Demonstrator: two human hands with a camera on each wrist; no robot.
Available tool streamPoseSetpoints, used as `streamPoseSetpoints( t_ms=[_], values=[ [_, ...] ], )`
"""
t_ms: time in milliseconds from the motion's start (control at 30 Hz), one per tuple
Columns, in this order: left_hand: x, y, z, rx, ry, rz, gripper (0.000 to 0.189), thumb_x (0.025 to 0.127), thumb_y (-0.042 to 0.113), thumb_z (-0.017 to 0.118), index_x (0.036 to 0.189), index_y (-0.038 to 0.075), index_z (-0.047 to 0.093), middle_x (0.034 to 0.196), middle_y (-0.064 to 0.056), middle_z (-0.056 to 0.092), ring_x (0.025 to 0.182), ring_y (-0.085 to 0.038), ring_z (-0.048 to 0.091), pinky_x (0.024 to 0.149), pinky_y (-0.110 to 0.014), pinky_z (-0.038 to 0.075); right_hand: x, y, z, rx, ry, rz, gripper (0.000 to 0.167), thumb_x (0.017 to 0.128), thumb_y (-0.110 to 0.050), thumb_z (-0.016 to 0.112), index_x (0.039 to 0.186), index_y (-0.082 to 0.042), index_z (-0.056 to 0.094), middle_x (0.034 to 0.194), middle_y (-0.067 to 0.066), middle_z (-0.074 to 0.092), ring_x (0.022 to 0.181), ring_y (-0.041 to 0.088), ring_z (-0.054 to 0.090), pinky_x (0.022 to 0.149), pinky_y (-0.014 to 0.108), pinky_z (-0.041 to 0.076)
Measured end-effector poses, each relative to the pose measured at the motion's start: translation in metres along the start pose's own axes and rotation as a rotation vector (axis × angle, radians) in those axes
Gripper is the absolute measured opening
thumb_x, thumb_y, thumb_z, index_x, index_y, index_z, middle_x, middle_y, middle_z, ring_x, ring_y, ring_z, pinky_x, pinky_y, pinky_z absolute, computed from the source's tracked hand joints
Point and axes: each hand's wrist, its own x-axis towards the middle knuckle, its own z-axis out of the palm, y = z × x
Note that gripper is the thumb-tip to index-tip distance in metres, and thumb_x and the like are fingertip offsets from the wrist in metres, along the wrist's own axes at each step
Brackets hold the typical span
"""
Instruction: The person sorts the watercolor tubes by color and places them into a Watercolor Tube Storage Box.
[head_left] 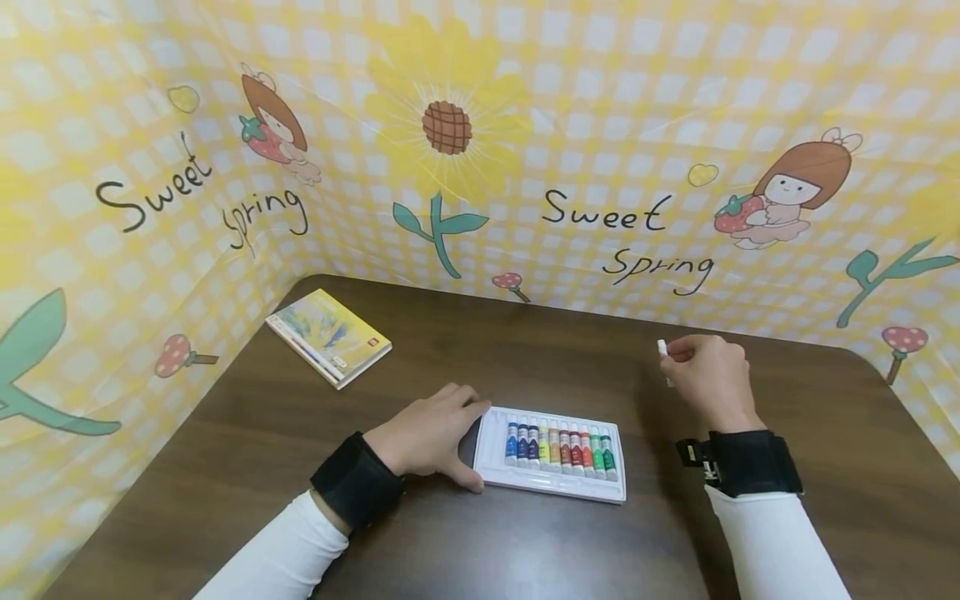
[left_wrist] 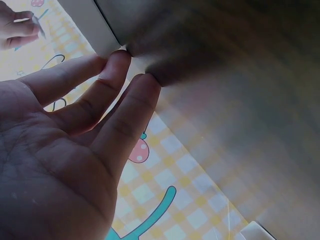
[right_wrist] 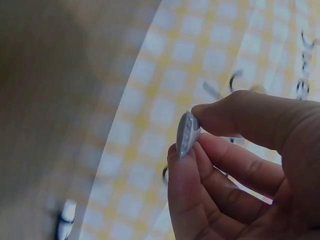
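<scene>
A white plastic tray (head_left: 487, 442) holds a row of small paint tubes (head_left: 555, 446) with coloured labels, from blues through yellow and reds to greens. At its left end rests my left hand (head_left: 435, 433), fingers loosely extended by the far corner and thumb near the front one. In the left wrist view its fingertips (left_wrist: 145, 82) touch down at the tray's corner. My right hand (head_left: 712, 375), raised to the right of the tray, pinches a paint tube (head_left: 662, 348) with a white cap. The tube's flat crimped end (right_wrist: 187, 135) faces the right wrist camera between thumb and fingers.
A yellow box (head_left: 330, 333) with a painted picture on its lid lies at the back left of the dark wooden table (head_left: 487, 350). A yellow checked cloth (head_left: 585, 150) with flowers and lettering stands as a wall along the back and left side.
</scene>
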Motion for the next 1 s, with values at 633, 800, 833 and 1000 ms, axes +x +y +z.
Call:
streamPoseSetpoints(
  t_ms=[633, 800, 833, 1000],
  values=[
    [0.001, 0.001, -0.001, 0.001, -0.027, -0.022, 0.105, 0.075, 0.058, 0.092, 0.156, 0.006, 0.05, 0.152, -0.014, 0.054, 0.139, -0.028, 0.049, 0.111, -0.049, 0.051, -0.026, -0.084, 0.038, 0.066, -0.148, -0.103, 0.02, 0.095, -0.012, 0.073, 0.107, 0.003, 0.078, 0.097, 0.018, 0.078, 0.074, 0.022, 0.073, 0.065, 0.036, 0.06],
    [0.002, 0.0, 0.0, -0.005, -0.027, -0.03, 0.104, 0.074, 0.057, 0.092, 0.156, 0.006, 0.051, 0.152, -0.013, 0.054, 0.138, -0.027, 0.049, 0.112, -0.049, 0.051, -0.036, -0.095, 0.06, 0.062, -0.206, -0.13, 0.017, 0.093, -0.01, 0.076, 0.104, 0.002, 0.079, 0.093, 0.014, 0.078, 0.071, 0.018, 0.07, 0.065, 0.034, 0.059],
    [0.002, 0.0, 0.001, -0.008, -0.026, -0.029, 0.104, 0.074, 0.057, 0.092, 0.155, 0.006, 0.051, 0.152, -0.013, 0.055, 0.138, -0.027, 0.05, 0.112, -0.049, 0.051, -0.039, -0.098, 0.064, 0.062, -0.215, -0.137, 0.016, 0.092, -0.01, 0.076, 0.104, 0.002, 0.079, 0.093, 0.014, 0.078, 0.072, 0.018, 0.069, 0.066, 0.034, 0.06],
    [0.002, -0.001, 0.0, -0.011, -0.02, -0.019, 0.103, 0.075, 0.058, 0.092, 0.154, 0.006, 0.052, 0.15, -0.014, 0.055, 0.136, -0.027, 0.051, 0.111, -0.049, 0.051, -0.051, -0.112, 0.077, 0.07, -0.235, -0.169, 0.014, 0.091, -0.01, 0.079, 0.101, -0.001, 0.081, 0.09, 0.012, 0.078, 0.072, 0.017, 0.067, 0.071, 0.035, 0.062]
  ],
)
